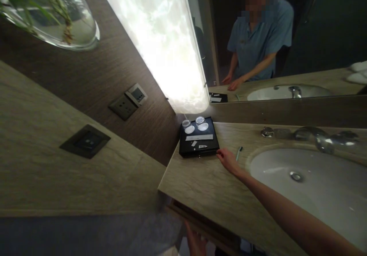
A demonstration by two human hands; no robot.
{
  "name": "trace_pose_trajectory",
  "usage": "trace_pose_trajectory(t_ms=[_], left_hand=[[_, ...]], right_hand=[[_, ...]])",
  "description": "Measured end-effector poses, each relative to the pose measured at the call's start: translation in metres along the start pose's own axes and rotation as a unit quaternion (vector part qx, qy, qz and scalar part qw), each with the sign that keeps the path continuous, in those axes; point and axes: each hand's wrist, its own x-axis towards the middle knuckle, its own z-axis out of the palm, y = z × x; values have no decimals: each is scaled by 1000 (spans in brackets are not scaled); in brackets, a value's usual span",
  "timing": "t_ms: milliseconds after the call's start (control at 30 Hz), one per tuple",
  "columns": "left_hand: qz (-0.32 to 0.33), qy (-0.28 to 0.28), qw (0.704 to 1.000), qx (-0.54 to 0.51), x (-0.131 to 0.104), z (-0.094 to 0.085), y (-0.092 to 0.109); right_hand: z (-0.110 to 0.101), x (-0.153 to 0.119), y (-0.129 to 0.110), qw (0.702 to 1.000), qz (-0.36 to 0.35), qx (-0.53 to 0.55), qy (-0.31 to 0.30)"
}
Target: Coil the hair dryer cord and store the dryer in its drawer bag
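The right hand (228,160) lies flat and open on the counter (206,187), fingertips touching the black tray (197,137), holding nothing; the left hand (196,242) hangs low, its grip unclear

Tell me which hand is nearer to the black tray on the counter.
Right. The right hand lies on the counter with its fingertips at the black tray's near right corner. The left hand is down below the counter's front edge, well apart from it.
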Motion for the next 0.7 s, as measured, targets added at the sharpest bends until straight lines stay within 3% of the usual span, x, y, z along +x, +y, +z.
trace_pose_trajectory(t_ms=[67,133,200,233,300,367,400,467,533,633,700], left_hand=[[-83,27,976,-202,18,16,-1],[-97,26,955,-280,32,27,4],[-86,28,970,-224,41,29,12],[-84,56,983,-156,44,26,17],[-53,174,983,11,52,15,33],[65,280,951,115,67,3,63],[142,299,935,129,77,-1,84],[278,249,919,127,103,-4,135],[344,164,908,174,133,0,190],[341,91,868,349,171,14,253],[310,50,837,448,187,22,275]], right_hand=[[1,28,-21,999,-41,-24,-10],[5,57,-37,996,-61,-53,-31],[12,79,-45,993,-69,-81,-57],[15,87,-47,991,-72,-92,-69],[22,96,-48,988,-72,-105,-89],[28,100,-46,987,-62,-105,-100],[31,102,-45,988,-54,-100,-104],[34,105,-44,991,-39,-76,-106],[35,109,-44,994,-24,-31,-101],[32,112,-43,995,21,68,-76],[28,108,-42,984,70,156,-58]])
